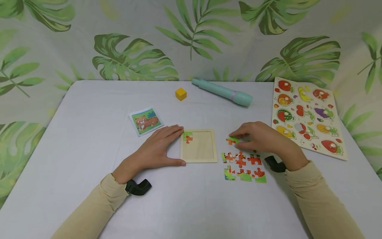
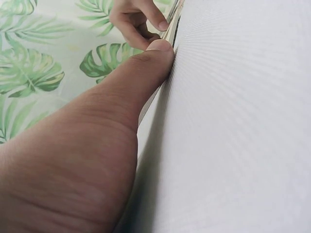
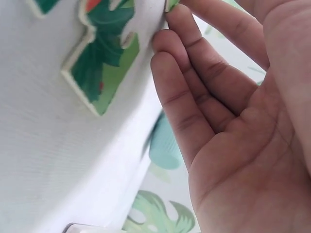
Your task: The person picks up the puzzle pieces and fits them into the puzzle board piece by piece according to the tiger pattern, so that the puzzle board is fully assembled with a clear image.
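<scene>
The left hand (image 1: 159, 149) lies at the left side of the square wooden tray (image 1: 198, 160), its straight fingertips touching the upper left corner and its thumb the lower left. One puzzle piece (image 1: 187, 135) lies in the tray's upper left corner. Right of the tray, the right hand (image 1: 256, 136) pinches a green and orange piece (image 1: 231, 140) between thumb and fingers. Only a green sliver of that piece (image 3: 170, 4) shows in the right wrist view. Below this hand are several loose pieces (image 1: 254, 160) in two rows.
A tiger picture card (image 1: 146, 121) lies behind the left hand. Farther back are a yellow cube (image 1: 180, 94) and a teal, tube-shaped object (image 1: 222, 91). At the right lies a fruit puzzle board (image 1: 308, 116), close to the right forearm.
</scene>
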A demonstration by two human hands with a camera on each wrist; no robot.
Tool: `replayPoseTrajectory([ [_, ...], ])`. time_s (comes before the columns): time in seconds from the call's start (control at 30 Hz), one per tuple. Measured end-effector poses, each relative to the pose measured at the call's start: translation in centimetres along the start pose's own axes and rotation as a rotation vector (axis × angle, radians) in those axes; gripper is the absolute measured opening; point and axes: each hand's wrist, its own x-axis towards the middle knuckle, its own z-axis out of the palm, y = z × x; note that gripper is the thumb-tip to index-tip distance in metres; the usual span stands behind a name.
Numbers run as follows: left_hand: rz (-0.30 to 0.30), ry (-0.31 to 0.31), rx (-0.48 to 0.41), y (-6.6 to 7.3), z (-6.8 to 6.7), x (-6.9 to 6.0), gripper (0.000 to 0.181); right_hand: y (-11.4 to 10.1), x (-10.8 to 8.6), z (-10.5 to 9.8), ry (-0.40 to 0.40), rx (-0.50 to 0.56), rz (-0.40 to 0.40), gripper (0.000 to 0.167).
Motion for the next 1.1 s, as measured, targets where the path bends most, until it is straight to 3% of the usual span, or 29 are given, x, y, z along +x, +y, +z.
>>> replayPoseTrajectory([
  [0.3,0.002,-0.008,-0.001,0.0,0.0,0.0,0.109,-0.2,0.3,-0.4,-0.031,-0.016,0.000,0.036],
  [1.1,-0.005,-0.013,0.004,-0.1,0.0,0.1,0.109,-1.1,1.7,-0.3,-0.022,0.002,-0.022,0.034],
])
